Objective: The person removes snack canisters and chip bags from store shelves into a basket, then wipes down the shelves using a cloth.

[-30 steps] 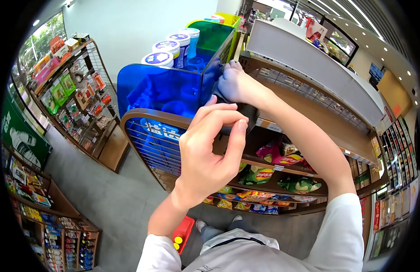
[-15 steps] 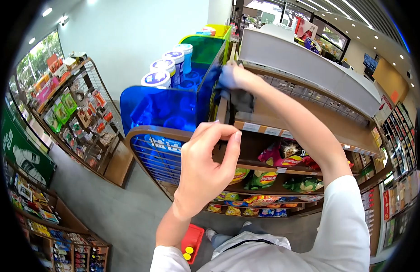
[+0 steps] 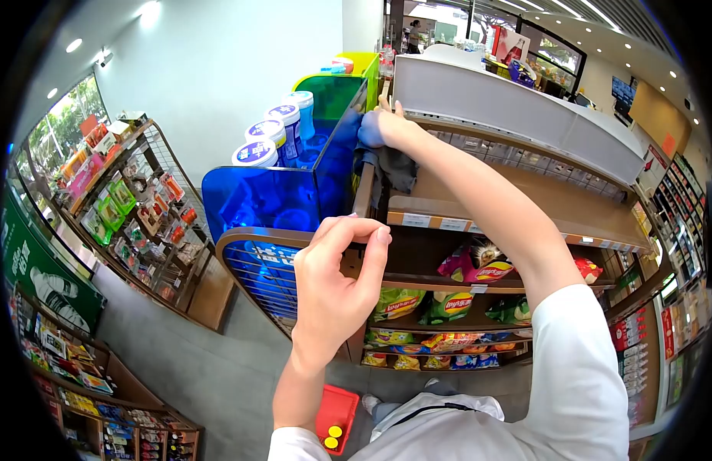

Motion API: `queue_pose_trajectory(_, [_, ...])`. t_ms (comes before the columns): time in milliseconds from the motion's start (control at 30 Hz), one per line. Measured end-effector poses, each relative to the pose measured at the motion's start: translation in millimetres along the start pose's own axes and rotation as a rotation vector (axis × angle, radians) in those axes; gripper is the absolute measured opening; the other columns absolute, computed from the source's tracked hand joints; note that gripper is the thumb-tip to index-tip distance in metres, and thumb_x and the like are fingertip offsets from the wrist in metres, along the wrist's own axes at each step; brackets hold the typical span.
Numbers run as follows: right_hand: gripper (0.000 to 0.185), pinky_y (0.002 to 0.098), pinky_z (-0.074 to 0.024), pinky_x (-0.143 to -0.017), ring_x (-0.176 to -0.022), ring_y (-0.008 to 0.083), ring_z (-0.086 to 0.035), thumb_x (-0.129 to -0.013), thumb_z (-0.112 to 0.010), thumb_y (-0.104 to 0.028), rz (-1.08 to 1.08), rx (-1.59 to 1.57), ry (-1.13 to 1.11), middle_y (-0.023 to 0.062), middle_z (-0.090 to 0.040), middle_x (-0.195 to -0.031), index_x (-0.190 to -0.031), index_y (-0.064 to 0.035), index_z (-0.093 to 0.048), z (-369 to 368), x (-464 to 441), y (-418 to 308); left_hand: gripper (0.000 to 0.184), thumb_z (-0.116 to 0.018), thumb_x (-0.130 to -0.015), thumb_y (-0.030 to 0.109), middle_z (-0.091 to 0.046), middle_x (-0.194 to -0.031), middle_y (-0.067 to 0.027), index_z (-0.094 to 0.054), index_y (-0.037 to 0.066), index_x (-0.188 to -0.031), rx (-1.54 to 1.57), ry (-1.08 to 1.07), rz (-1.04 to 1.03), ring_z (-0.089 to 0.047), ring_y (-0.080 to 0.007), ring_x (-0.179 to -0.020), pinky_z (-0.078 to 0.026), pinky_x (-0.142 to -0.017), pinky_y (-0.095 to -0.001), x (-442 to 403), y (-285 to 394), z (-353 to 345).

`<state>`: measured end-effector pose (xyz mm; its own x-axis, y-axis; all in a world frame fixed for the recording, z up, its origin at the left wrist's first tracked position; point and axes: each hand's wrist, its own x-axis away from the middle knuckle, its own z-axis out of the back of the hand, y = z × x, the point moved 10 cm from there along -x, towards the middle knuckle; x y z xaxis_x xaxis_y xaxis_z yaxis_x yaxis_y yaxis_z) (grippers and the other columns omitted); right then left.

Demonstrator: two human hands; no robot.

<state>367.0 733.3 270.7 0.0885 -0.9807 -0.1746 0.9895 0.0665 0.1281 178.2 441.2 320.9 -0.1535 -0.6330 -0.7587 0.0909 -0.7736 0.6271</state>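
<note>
My right hand is at the top edge of the shelf rack, behind the blue see-through panel that tints part of it. Dark grey cloth hangs from under this hand over the shelf's side rail, and the palm presses on it; a couple of fingers point up. Closer to me, my left hand is raised in front of the rack, fingers curled in to the thumb, with nothing visible in it. Tubs with white lids stand in a row in the blue display bin.
A brown upper shelf runs to the right, above bags of chips. Below lies a red basket with yellow-topped items on the floor. Another product rack stands left; a grey-white counter panel rises behind.
The view has shifted slightly. My right hand and the cloth remain at the rack's top edge, with the fingers now more spread. My left hand stays curled in front of the rack.
</note>
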Motion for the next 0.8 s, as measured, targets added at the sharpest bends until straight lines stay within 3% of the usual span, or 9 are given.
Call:
queue_pose_trajectory(67, [0.044,0.0697,-0.0167,-0.110,-0.143,0.0461,-0.023,-0.088,-0.045,-0.031,0.003,-0.083,-0.014,0.0219,-0.049,-0.140,-0.119,-0.0065,-0.064,28.5,20.5,-14.7,0.006,-0.064,-0.088,0.002,-0.070,-0.081,-0.0104,-0.065,-0.004,-0.088,0.019,0.013,0.051,-0.067,-0.0175,-0.076,-0.048,-0.090,-0.0326,1.2,-4.7,1.7])
queue_pose_trajectory(100, [0.038,0.0615,-0.0356,-0.104,-0.129,0.0466,-0.044,-0.087,-0.047,-0.027,0.087,-0.022,0.073,0.0282,-0.058,-0.124,-0.108,-0.0028,-0.067,43.2,35.5,-23.5,0.006,-0.064,-0.089,0.002,-0.070,-0.081,-0.0104,-0.065,-0.004,-0.088,-0.002,0.012,-0.004,-0.067,-0.0172,-0.076,-0.048,-0.090,-0.0327,1.1,-2.1,1.5])
queue_pose_trajectory(167, [0.029,0.0501,-0.0497,-0.088,-0.100,0.0469,-0.061,-0.085,-0.050,-0.019,0.229,-0.269,0.105,0.0313,-0.064,-0.100,-0.097,0.0017,-0.066,54.7,45.8,-21.4,0.005,-0.064,-0.089,0.002,-0.070,-0.081,-0.0105,-0.065,-0.004,-0.088,-0.026,0.014,-0.058,-0.067,-0.0168,-0.076,-0.049,-0.090,-0.0328,-0.3,2.6,1.3])
queue_pose_trajectory(233, [0.024,0.0460,-0.0499,-0.091,-0.106,0.0462,-0.059,-0.084,-0.055,-0.018,-0.065,-0.517,0.330,0.0294,-0.065,-0.102,-0.090,-0.0002,-0.070,91.3,66.3,14.3,0.004,-0.067,-0.084,0.002,-0.068,-0.078,-0.0126,-0.066,-0.001,-0.086,-0.004,0.043,-0.037,-0.066,-0.0265,-0.072,-0.052,-0.084,-0.0352,-0.3,1.5,3.4])
queue_pose_trajectory(300, [0.022,0.0446,-0.0519,-0.081,-0.092,0.0465,-0.063,-0.087,-0.054,-0.016,-0.112,-0.407,0.801,0.0309,-0.065,-0.092,-0.088,0.0007,-0.068,138.3,95.6,46.9,0.003,-0.067,-0.084,0.002,-0.068,-0.078,-0.0122,-0.066,-0.001,-0.085,-0.021,0.046,-0.056,-0.066,-0.0263,-0.072,-0.052,-0.084,-0.0356,-0.6,3.1,3.6])
queue_pose_trajectory(467, [0.025,0.0462,-0.0502,-0.076,-0.088,0.0438,-0.064,-0.094,-0.056,-0.021,-0.073,-0.726,1.241,0.0248,-0.067,-0.090,-0.101,-0.0003,-0.067,185.0,134.0,100.7,0.002,-0.067,-0.083,0.000,-0.068,-0.077,-0.0111,-0.066,-0.001,-0.085,-0.053,0.053,-0.100,-0.065,-0.0255,-0.073,-0.053,-0.083,-0.0370,-0.2,7.4,1.2])
queue_pose_trajectory(600, [0.023,0.0432,-0.0520,-0.078,-0.093,0.0416,-0.064,-0.094,-0.056,-0.018,0.027,-0.718,1.119,0.0248,-0.066,-0.098,-0.104,-0.0010,-0.066,158.1,117.6,77.3,0.003,-0.068,-0.083,0.000,-0.068,-0.077,-0.0103,-0.065,0.000,-0.084,-0.069,0.067,-0.129,-0.064,-0.0253,-0.073,-0.053,-0.083,-0.0378,0.6,8.6,2.1])
queue_pose_trajectory(700, [0.020,0.0431,-0.0524,-0.083,-0.093,0.0405,-0.065,-0.093,-0.053,-0.014,0.147,-0.573,0.576,0.0255,-0.067,-0.098,-0.101,-0.0009,-0.066,83.0,75.9,26.7,0.003,-0.068,-0.082,0.000,-0.068,-0.076,-0.0102,-0.066,0.000,-0.084,-0.074,0.061,-0.133,-0.065,-0.0255,-0.073,-0.053,-0.083,-0.0379,1.8,8.4,2.6])
queue_pose_trajectory(800, [0.022,0.0428,-0.0498,-0.092,-0.101,0.0399,-0.062,-0.094,-0.051,-0.014,0.275,-0.242,0.770,0.0241,-0.065,-0.110,-0.104,0.0023,-0.063,76.8,86.3,-3.4,0.001,-0.066,-0.083,-0.001,-0.069,-0.077,-0.0088,-0.066,0.000,-0.085,-0.076,0.053,-0.122,-0.065,-0.0235,-0.077,-0.052,-0.086,-0.0389,1.7,7.5,2.6])
